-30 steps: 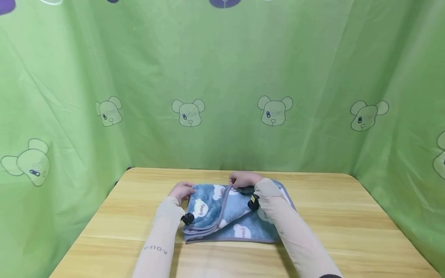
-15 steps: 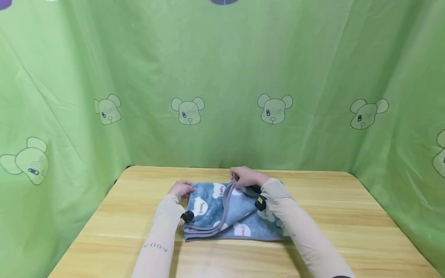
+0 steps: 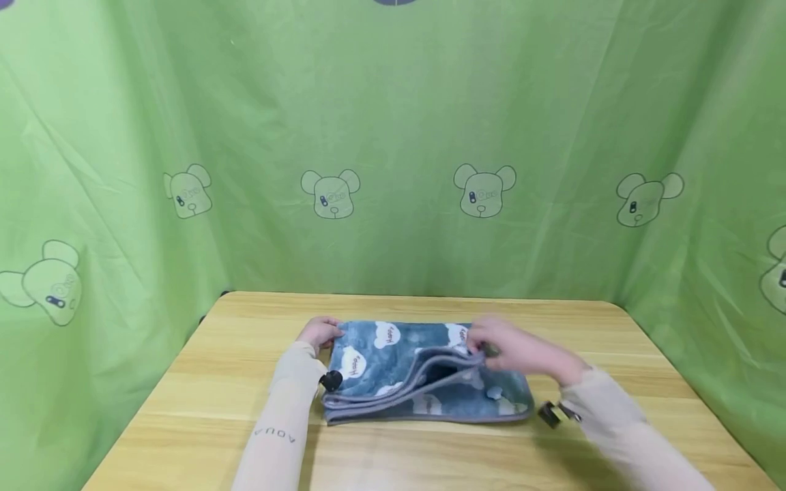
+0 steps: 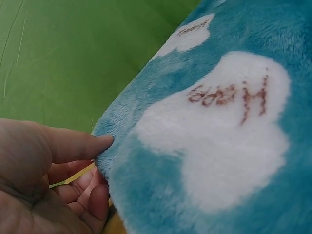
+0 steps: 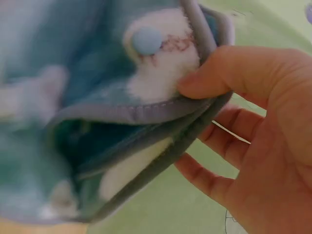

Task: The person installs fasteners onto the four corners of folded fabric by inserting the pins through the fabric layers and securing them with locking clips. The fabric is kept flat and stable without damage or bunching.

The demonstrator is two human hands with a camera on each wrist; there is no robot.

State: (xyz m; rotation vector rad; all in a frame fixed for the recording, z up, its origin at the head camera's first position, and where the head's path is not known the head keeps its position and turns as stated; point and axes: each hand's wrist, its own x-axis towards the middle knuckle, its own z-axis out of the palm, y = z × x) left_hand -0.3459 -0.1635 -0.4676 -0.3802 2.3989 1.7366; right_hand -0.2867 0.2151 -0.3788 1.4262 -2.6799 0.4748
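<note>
A blue plush blanket (image 3: 381, 368) lies folded on the table, printed with white bear-head shapes and edged in grey binding. At its far left corner my left hand (image 3: 319, 333) pinches the fabric; in the left wrist view the thumb (image 4: 83, 146) is on top with fingers curled beneath. My right hand (image 3: 522, 348), blurred, holds the upper layers' corner raised toward the right. Several bound edges (image 5: 146, 112) gather between thumb and fingers in the right wrist view, and a dark gap shows between the layers. A round pale-blue button (image 5: 147, 40) sits on a white patch.
The wooden table (image 3: 626, 395) extends on both sides of the blanket. Green curtains (image 3: 405, 136) with bear drawings hang behind it and along both sides. A small black camera (image 3: 331, 380) is strapped at the left wrist, another (image 3: 552, 413) at the right.
My right hand has swung to the right with the upper layers' edge, unfolding them over the blanket's right part. The left hand has stayed at its corner.
</note>
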